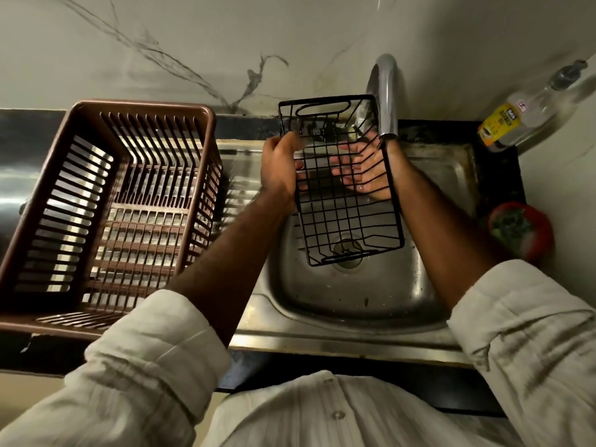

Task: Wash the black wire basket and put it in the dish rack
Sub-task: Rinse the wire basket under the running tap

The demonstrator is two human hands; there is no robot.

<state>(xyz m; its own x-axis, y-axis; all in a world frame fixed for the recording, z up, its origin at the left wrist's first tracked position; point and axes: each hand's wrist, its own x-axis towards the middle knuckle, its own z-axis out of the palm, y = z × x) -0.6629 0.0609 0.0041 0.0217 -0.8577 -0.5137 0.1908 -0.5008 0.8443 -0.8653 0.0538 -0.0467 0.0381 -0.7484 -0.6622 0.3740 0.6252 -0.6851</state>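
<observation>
A black wire basket is held tilted over the steel sink, under the curved tap. My left hand grips the basket's left rim. Inside the basket, my right hand lies with fingers spread against the wires, seen through the mesh. The brown plastic dish rack stands on the drainboard to the left of the sink, with nothing in it.
A clear soap bottle with a yellow label lies at the back right corner. A red bowl with a green scrubber sits right of the sink. The marble wall rises behind the tap.
</observation>
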